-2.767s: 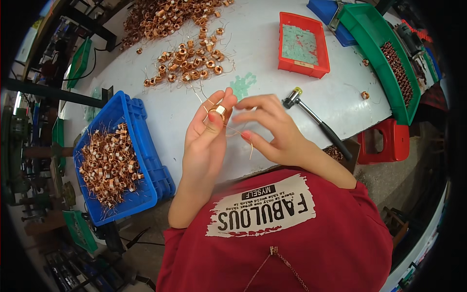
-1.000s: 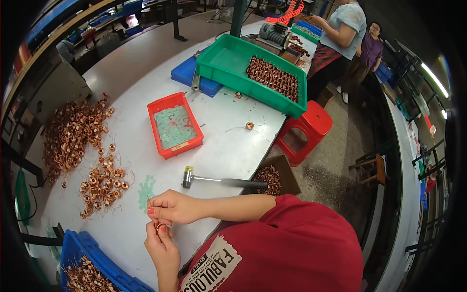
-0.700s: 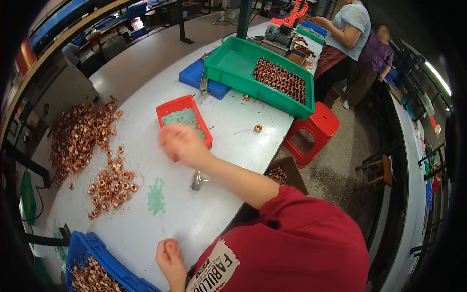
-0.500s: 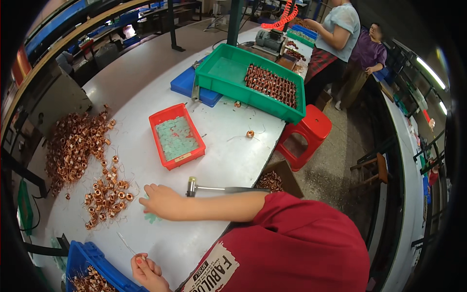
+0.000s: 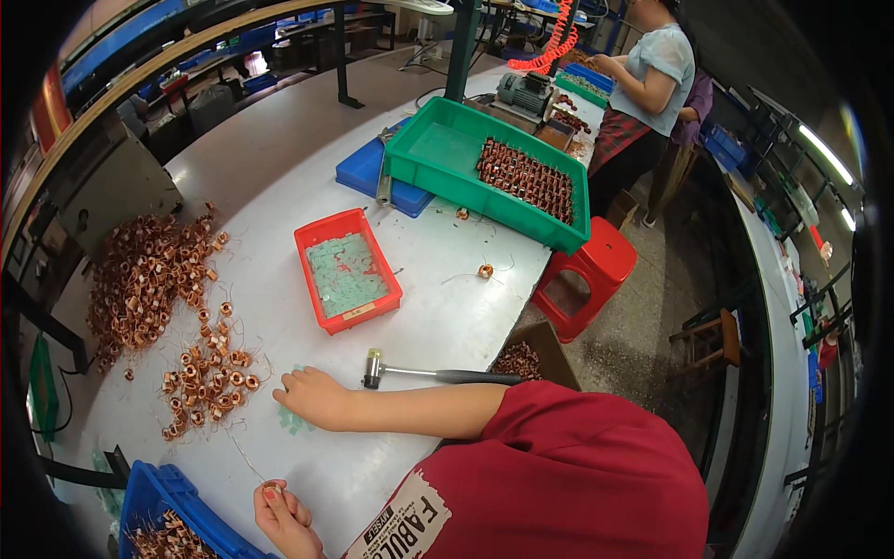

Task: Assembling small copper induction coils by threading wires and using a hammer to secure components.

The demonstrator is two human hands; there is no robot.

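Left hand (image 5: 286,520): fingers pinched on 1 coil (image 5: 272,487), its leads (image 5: 244,454) reaching out ahead of them. Right hand (image 5: 317,399): fingers over the green chips (image 5: 293,421); whether they hold any cannot be told. Flat chips could cling and lift 2 together; the leads, if swung, could snag loose coils (image 5: 207,384) beyond the left fingers.

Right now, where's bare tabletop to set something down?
Bare: right of the red bin, between stray coil and hammer; also between that bin and coil heap. Crowded: left, around loose coils; green pieces at the right hand.
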